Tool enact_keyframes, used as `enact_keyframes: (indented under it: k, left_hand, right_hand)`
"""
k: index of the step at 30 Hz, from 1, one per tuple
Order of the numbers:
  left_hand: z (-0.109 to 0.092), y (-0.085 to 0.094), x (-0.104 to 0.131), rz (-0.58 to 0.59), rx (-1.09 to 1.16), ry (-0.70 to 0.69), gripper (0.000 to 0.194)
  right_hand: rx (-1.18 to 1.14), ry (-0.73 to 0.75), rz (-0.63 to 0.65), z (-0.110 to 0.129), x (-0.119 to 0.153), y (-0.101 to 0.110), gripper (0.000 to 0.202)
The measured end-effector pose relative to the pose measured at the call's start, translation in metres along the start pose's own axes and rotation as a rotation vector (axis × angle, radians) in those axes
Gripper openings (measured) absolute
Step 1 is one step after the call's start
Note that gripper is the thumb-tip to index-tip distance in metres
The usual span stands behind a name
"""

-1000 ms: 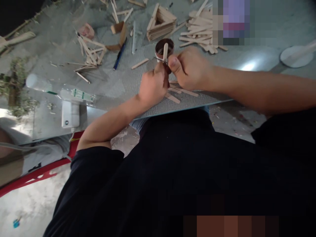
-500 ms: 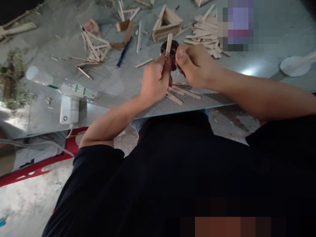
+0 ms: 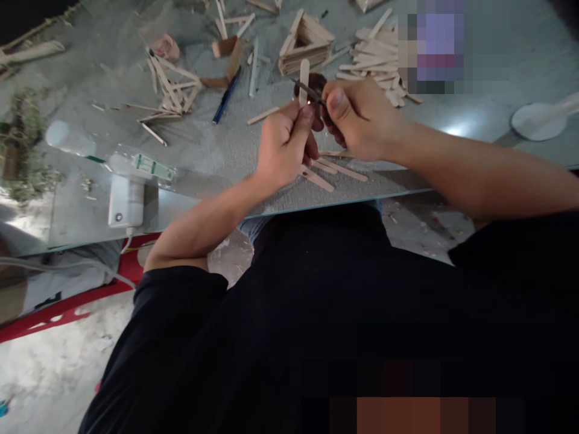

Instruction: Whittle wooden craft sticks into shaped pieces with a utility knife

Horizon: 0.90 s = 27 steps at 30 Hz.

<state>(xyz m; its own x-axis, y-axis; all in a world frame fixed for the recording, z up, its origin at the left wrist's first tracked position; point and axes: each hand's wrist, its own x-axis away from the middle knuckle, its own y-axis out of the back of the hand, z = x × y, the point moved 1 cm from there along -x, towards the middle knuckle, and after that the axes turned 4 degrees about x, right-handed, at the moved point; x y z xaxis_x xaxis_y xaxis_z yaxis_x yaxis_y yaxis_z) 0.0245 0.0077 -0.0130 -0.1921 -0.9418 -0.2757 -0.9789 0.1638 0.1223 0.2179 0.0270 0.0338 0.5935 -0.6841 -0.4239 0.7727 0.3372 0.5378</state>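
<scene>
Upright between the thumb and fingers of my left hand is a wooden craft stick. My right hand is closed on scissors, whose dark blades reach across the stick just above my left thumb. A dark round thing behind the stick is partly hidden by the blades and my hands. Several loose sticks lie below my hands near the glass table's front edge. Beyond my hands stands a triangular stack of sticks.
A pile of sticks lies at the back right. Left of my hands are a blue pen, joined sticks, a clear bottle and a white charger. A white round base stands far right.
The stick in my left hand has shifted slightly left and stands more upright. The scissor blades now show across it, and my right hand has turned a little.
</scene>
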Motion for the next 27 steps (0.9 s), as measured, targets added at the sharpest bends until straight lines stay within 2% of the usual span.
enact_keyframes:
  k: [8,12,15,21,27]
  left_hand:
    - [-0.011,-0.001,0.003,-0.005,0.008,-0.041,0.063]
    - [-0.006,-0.001,-0.002,0.003,0.047,-0.077,0.063]
    - [-0.002,0.000,-0.003,0.023,0.054,-0.074,0.063]
    - [-0.007,-0.001,0.002,0.009,0.032,-0.093,0.067]
    - [-0.002,0.001,-0.001,0.037,0.001,-0.099,0.071]
  right_hand:
    - [0.068,0.046,0.047,0.002,-0.001,0.000,0.068]
    - [0.090,0.075,0.030,0.002,-0.001,0.001,0.071]
    - [0.104,0.044,0.063,0.002,-0.001,0.002,0.072]
    - [0.148,0.004,0.069,0.003,-0.001,0.003,0.073]
    - [0.172,0.007,0.070,0.003,-0.001,0.003,0.071]
